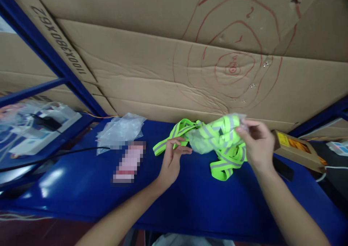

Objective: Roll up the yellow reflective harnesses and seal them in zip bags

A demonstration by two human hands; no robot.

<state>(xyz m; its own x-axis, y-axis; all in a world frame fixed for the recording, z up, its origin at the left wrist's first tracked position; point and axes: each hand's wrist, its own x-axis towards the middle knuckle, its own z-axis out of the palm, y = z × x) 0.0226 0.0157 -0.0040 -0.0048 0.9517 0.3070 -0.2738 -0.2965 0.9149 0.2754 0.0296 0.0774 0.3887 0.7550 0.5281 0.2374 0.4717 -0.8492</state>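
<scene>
In the head view, my right hand (258,142) grips one end of a clear plastic bag (217,133), fingers closed on its edge. Inside the bag is a folded neon-yellow reflective strap with grey stripes. My left hand (174,160) is beside the bag's other end, its fingers apart and nothing visible in them; whether a fingertip touches the plastic I cannot tell. Loose reflective straps (228,162) of the same kind lie on the blue table (195,199), below and behind the bag.
Flat clear plastic bags (121,130) lie at the back left, near a blurred pink item (130,162). On the right are a brown box (296,150) and a dark flat object (282,168). Cardboard (141,57) with red-drawn rings forms the back wall. A blue frame post (54,53) stands left.
</scene>
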